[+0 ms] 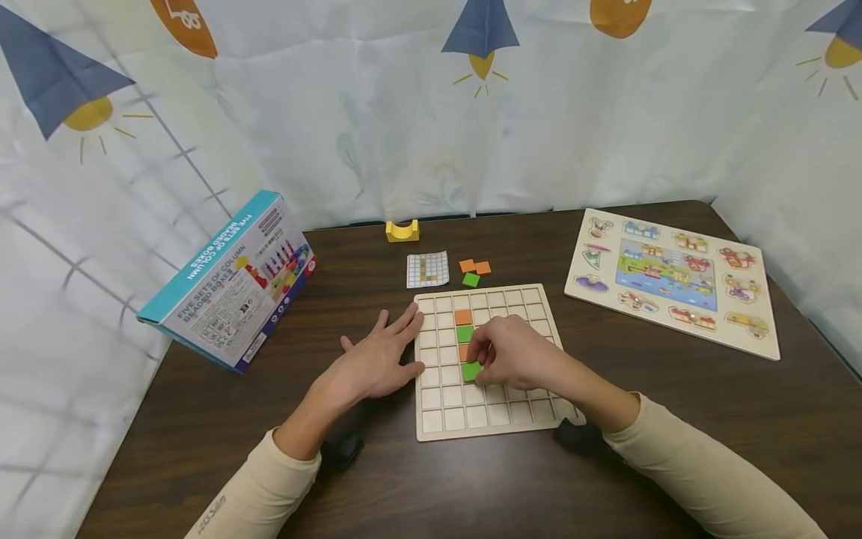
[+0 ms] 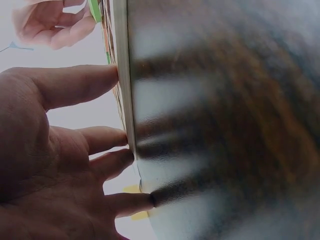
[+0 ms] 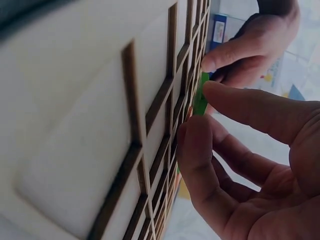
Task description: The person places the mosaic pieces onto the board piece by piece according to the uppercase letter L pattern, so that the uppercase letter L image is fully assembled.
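A wooden grid board (image 1: pixel 498 415) lies on the table between both hands. In one of its columns sit an orange tile (image 1: pixel 463 317), a green tile (image 1: pixel 465 334) and a second orange tile, partly covered by fingers. Just below them my right hand (image 1: pixel 515 352) pinches another green tile (image 1: pixel 471 371) between thumb and finger, as the right wrist view shows with the tile (image 3: pixel 201 95) at the grid. With fingers spread, my left hand (image 1: pixel 380 363) touches the board's left edge; in the left wrist view its thumb and fingertips meet the board's side (image 2: pixel 123 60).
Behind the board lie a printed pattern card (image 1: pixel 427 269), two loose orange tiles (image 1: pixel 467 266) and a loose green tile (image 1: pixel 471 280). A yellow block (image 1: pixel 402 231) stands farther back. A box (image 1: pixel 236 292) is at left, a wooden picture puzzle (image 1: pixel 673 281) at right.
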`<state>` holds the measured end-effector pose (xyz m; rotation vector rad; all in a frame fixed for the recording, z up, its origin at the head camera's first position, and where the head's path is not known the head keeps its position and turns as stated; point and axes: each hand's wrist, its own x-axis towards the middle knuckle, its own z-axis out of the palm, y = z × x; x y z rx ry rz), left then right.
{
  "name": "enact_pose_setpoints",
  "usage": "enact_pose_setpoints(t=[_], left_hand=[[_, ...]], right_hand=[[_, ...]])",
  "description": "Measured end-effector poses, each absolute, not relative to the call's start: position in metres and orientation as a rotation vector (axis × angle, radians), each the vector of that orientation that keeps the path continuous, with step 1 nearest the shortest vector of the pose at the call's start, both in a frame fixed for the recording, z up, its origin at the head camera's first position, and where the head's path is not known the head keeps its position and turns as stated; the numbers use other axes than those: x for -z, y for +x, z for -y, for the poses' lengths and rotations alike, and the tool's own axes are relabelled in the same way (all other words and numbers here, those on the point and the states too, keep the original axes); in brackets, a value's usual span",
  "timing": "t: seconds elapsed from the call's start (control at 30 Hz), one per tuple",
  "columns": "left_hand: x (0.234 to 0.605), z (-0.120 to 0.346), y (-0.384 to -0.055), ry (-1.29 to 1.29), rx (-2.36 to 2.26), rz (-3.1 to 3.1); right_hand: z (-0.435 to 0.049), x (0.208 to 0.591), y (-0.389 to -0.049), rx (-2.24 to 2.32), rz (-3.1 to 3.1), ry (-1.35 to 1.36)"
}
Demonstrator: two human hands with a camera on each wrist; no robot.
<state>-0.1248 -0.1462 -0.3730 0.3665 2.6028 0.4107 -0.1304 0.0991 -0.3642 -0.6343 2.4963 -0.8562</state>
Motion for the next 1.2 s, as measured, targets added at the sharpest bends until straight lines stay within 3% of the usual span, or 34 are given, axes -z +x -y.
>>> enact_pose_setpoints(t=[1.2], left_hand=[[0.3727, 0.1474, -0.1251, 0.369, -0.409, -2.592]], right_hand=[[-0.0985, 0.3642, -0.1301, 0.841, -2.521, -0.659]])
